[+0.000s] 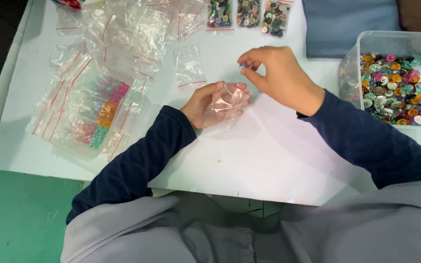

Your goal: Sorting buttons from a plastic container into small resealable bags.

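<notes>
1. Seemingly set up for sorting, the head view looks down on a white table (269, 160) with a person in dark blue sleeves seated at its near edge, both hands working near the middle.

2. Left hand (205, 104): it lies palm up on the table, fingers curled round a small clear bag (227, 102), holding it loosely so the mouth faces the other hand. The grip is half closed, enough to keep the plastic from sliding.

3. Right hand (278, 73): thumb and forefinger are pinched together on a tiny bluish bit, probably a button (242, 64), though it is too small to be sure. The other fingers are folded out of the way.

4. Relation: the pinched bit sits just above and slightly beyond the bag's open end, near it but not touching; the two hands are close, not in contact.

5. Supply: a clear plastic tub (366, 41) of mixed coloured buttons stands to the right, within easy reach of the right arm.

6. Left side: a heap of empty zip bags (123, 29) with red seal strips spreads over the far left, and a larger bag of coloured pieces (98, 117) lies beside the left forearm.

7. Far edge: three filled button packets (247, 14) lie in a row, well apart from the hands.
</notes>
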